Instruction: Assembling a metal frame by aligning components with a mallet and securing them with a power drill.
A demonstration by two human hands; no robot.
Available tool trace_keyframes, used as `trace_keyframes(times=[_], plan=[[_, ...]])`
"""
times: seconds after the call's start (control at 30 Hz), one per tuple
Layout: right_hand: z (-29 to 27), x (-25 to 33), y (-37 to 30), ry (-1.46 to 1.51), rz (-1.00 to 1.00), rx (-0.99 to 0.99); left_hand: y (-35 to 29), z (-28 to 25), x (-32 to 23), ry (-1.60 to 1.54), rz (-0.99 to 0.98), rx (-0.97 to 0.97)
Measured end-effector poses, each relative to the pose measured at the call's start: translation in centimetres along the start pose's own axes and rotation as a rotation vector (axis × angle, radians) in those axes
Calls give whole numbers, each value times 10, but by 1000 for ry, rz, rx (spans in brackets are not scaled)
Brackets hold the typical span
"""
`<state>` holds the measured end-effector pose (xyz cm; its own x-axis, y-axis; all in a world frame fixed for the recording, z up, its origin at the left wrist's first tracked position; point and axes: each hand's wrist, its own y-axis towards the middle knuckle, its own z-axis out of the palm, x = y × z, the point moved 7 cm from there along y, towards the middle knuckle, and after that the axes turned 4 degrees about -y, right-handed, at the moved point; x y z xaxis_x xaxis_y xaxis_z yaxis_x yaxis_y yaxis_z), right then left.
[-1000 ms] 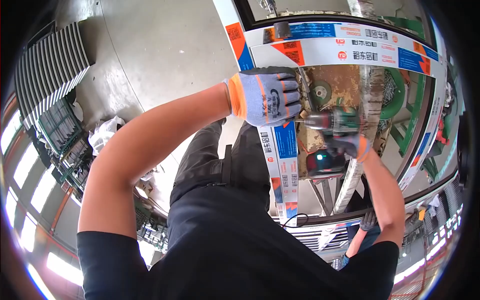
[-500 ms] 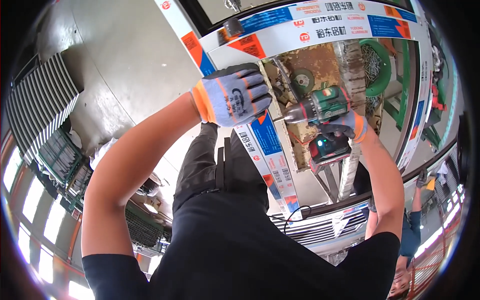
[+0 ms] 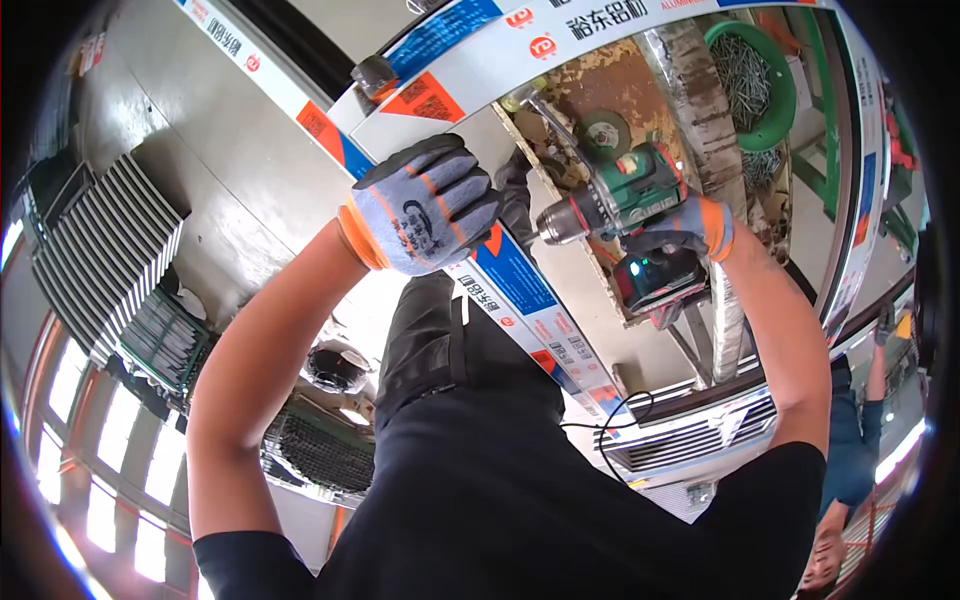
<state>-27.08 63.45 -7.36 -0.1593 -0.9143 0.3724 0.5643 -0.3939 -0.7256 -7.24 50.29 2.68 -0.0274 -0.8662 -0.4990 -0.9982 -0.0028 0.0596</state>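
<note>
My left hand [image 3: 425,210], in a grey and orange glove with dark fingers, is closed around a film-covered metal profile [image 3: 515,285] of a large frame; its fingertips are hidden. In my gloved right hand [image 3: 692,230] is a green and black cordless drill [image 3: 640,188], held by its grip. The drill lies sideways, its chuck pointing left at the profile just beside my left hand. Whether the bit touches the profile I cannot tell. A small light glows by the drill's battery.
Beyond the drill, a worn bench [image 3: 610,85] carries a round disc [image 3: 603,137]. A green bowl of screws [image 3: 745,85] stands to its right. The frame's far bar [image 3: 600,35] crosses the top. Striped stacked profiles [image 3: 110,255] lie left. Another person [image 3: 850,440] is at lower right.
The view has shifted, so the frame and my left hand appear farther left. My left hand keeps its hold on the profile, and the drill stays in my right hand with its chuck toward the profile.
</note>
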Motion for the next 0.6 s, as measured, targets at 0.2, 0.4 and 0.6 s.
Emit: trace_keyframes(times=[0.2, 0.4, 0.6], plan=[[1, -16, 12, 158, -9, 20, 11, -2, 1, 6, -9, 7], [5, -7, 15, -487, -160, 132, 22, -7, -1, -5, -30, 42], [19, 10, 5, 116, -477, 291, 20, 3, 2, 13, -57, 156]])
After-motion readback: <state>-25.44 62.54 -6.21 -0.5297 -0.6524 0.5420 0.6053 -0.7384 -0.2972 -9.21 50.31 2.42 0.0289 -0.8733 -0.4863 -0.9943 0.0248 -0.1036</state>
